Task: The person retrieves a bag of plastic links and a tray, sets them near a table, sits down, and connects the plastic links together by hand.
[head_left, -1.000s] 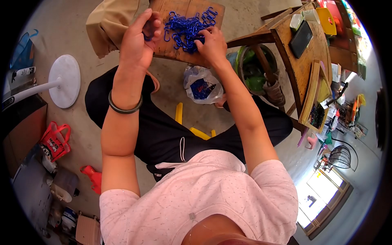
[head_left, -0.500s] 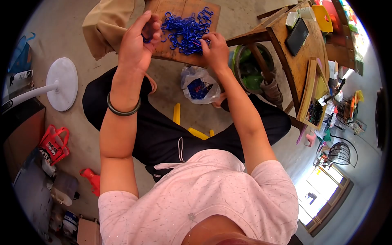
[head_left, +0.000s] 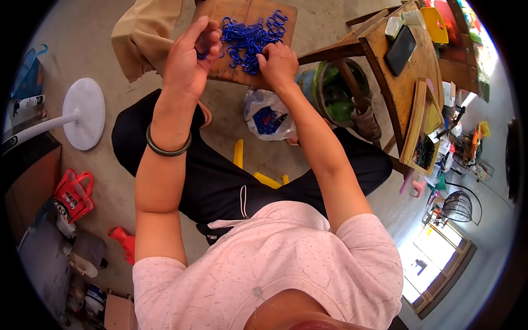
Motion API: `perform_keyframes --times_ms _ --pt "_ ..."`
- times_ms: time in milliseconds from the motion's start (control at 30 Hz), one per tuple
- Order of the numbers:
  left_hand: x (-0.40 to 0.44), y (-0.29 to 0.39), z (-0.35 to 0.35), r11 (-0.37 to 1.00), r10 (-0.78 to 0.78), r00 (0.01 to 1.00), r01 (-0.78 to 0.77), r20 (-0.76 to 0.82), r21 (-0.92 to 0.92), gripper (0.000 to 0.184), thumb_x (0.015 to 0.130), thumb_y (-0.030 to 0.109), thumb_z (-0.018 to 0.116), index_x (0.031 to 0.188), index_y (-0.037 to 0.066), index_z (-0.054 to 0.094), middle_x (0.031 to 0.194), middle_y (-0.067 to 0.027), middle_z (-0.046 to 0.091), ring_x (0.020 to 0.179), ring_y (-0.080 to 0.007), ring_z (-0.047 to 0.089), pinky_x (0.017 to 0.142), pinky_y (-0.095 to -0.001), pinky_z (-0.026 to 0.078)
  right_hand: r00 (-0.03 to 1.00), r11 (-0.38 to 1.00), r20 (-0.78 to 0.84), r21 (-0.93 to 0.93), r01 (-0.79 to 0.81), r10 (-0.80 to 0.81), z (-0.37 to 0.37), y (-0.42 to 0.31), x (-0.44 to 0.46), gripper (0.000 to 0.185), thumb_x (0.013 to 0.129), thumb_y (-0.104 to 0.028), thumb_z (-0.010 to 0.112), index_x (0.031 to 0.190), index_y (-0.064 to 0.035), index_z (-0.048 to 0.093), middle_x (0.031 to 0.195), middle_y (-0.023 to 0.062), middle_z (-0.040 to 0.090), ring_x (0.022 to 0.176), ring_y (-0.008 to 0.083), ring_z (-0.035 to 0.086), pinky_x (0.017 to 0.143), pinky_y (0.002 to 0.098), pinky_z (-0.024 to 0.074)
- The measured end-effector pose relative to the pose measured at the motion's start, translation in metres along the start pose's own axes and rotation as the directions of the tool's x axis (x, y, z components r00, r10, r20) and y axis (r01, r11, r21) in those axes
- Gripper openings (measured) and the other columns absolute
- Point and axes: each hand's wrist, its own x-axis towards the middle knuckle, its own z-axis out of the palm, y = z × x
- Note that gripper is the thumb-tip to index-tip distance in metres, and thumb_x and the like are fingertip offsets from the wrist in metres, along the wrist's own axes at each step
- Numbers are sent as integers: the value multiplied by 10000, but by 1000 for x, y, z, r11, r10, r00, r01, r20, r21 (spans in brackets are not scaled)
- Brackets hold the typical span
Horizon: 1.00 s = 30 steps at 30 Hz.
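Note:
A tangled pile of blue S-shaped hooks [head_left: 250, 41] lies on a wooden board [head_left: 234, 8]. At the pile's left edge, my left hand [head_left: 192, 58] is raised with its fingers curled in. Bits of blue hook show between those fingers, though how many it holds is hidden. My right hand [head_left: 279, 65] reaches onto the pile's near right side, its thumb and bent fingers touching the hooks. What its fingertips pinch, if anything, cannot be made out. Below the board, a clear plastic bag [head_left: 289, 127] with more blue pieces inside sits between my legs.
Beyond the bag, to the right, is a bin with green contents [head_left: 336, 102]. A wooden table [head_left: 379, 41] carries a phone [head_left: 400, 50] and a wooden tray [head_left: 413, 129]. Tan cloth [head_left: 140, 36] hangs left of the board. A white round base [head_left: 88, 113] stands further left.
My right hand has moved left, further over the pile of blue hooks. My left hand has shifted only slightly to the right and still has blue hook bits in its curled fingers.

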Motion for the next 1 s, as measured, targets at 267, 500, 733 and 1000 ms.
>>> perform_keyframes --times_ms 267,500,733,1000 --pt "-1 -4 0 1000 17 1000 -17 11 10 213 911 231 597 881 21 613 742 -30 597 592 -119 509 522 -214 386 987 931 -33 339 -140 160 -2 7 -7 124 764 -214 709 744 -101 662 748 59 623 716 239 602 668 362 459" --pt "-1 -8 1 999 8 1000 -7 -18 43 212 906 224 608 899 13 628 749 -26 597 623 -104 520 545 -195 413 928 278 202 915 -292 312 -5 5 2 117 858 -126 668 879 -10 670 783 44 679 680 94 617 618 232 473" --pt "-1 -11 3 998 -1 1000 2 -19 69 212 910 221 608 914 11 630 754 -21 592 646 -95 523 559 -193 431 885 27 388 913 -408 256 -43 -16 8 116 877 -90 645 918 18 660 800 43 675 713 88 617 642 203 473" --pt "-2 -11 3 999 -6 1000 7 -15 50 217 908 227 613 925 11 626 749 -20 586 619 -97 515 551 -188 423 906 924 332 185 -334 262 -32 14 15 254 796 -325 686 839 -76 712 729 76 681 675 216 650 626 352 487"
